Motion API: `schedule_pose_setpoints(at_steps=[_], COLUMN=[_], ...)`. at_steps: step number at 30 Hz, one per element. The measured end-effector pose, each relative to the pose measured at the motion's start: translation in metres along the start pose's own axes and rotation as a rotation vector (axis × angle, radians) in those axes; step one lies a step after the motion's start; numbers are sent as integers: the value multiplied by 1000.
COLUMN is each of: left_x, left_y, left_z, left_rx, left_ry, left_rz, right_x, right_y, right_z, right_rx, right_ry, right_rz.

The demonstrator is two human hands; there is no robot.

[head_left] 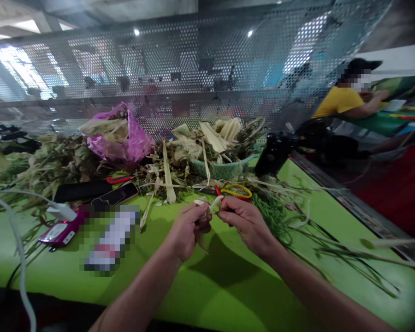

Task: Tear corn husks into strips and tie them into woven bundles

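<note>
Just above the green table, my left hand [186, 230] is closed around a pale strip of corn husk [216, 202], and a tail of it hangs below the fingers. The curled upper end of that strip lies between the pinched thumb and fingers of my right hand [246, 224]. Both hands are close together, with the strip spanning the small gap. Behind my right hand are scissors with yellow and red handles [237, 191]. Beyond the hands, a green plastic basket [221, 171] is heaped with dry husks [224, 133]. A long flat husk piece [168, 177] lies left of the basket.
A pink plastic bag [138, 143] of husks stands at the back left. Nearer are phones [119, 193], a red cutter [119, 179] and a purple power strip [60, 233] with a white cable. A black bottle [275, 154] and green fibres [269, 212] lie right. Another person [342, 99] sits beyond.
</note>
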State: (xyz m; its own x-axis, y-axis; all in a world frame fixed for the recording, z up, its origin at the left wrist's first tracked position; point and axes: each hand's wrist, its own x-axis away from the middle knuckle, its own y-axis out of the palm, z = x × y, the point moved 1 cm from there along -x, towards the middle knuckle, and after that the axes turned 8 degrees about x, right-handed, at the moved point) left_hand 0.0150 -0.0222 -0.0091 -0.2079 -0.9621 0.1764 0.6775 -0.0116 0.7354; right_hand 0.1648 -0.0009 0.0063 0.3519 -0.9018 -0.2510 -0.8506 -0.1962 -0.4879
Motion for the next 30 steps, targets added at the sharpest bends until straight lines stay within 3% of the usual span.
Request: schedule_pose_setpoints(at_steps=[4, 9, 24, 30], left_x=[-2, -5, 3, 0], left_y=[-5, -10, -2, -7], left_z=[4, 5, 2, 1], left_rx=[-153, -313, -599, -660], left_ry=[39, 106, 108, 93], left_rz=[-6, -62, -153, -207], right_x=[-3, -8, -6, -6], right_y=[-3, -6, -5, -4], right_z=[5, 5, 12, 14], right_rx=[0, -229, 81, 31], right_ry=[36, 109, -40, -21], right_rz=[0, -27, 180, 143])
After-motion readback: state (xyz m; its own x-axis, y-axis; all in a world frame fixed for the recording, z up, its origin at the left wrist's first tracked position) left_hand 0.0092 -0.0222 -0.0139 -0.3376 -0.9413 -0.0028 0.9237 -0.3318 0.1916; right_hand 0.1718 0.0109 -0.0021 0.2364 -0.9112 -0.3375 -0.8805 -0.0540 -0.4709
